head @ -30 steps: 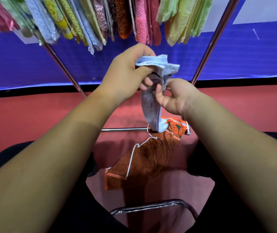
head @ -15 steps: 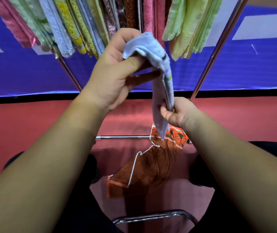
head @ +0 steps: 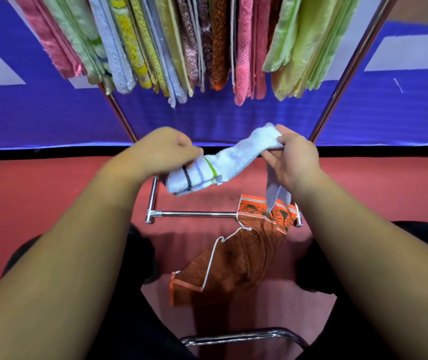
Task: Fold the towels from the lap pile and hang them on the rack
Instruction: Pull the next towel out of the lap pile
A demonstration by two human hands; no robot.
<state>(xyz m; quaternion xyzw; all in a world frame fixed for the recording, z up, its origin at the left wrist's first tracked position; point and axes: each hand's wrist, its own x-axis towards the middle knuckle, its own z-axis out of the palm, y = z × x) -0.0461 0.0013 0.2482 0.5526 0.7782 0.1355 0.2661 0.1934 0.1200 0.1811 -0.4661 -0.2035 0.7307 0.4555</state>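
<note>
A white towel (head: 229, 162) with thin green, lilac and dark stripes stretches between my two hands, slanting up to the right. My left hand (head: 161, 152) grips its striped lower end. My right hand (head: 292, 162) grips the upper end, and a loose tail of the towel hangs below that hand. An orange-brown patterned towel (head: 244, 253) drapes from the right end of the rack's low bar (head: 197, 214), down between my knees. Several folded towels (head: 187, 45) in pink, green, yellow and orange hang in a row on the rack's upper part.
The rack's slanted chrome legs (head: 347, 71) rise left and right of my hands. A chrome chair bar (head: 238, 336) curves at the bottom. Red floor (head: 26, 198) and a blue banner (head: 39, 118) lie behind the rack. My dark-trousered legs flank the orange towel.
My left hand has dropped from up near the hung towels to the level of my right. The white towel, which hung vertically, is now pulled out sideways between both hands.
</note>
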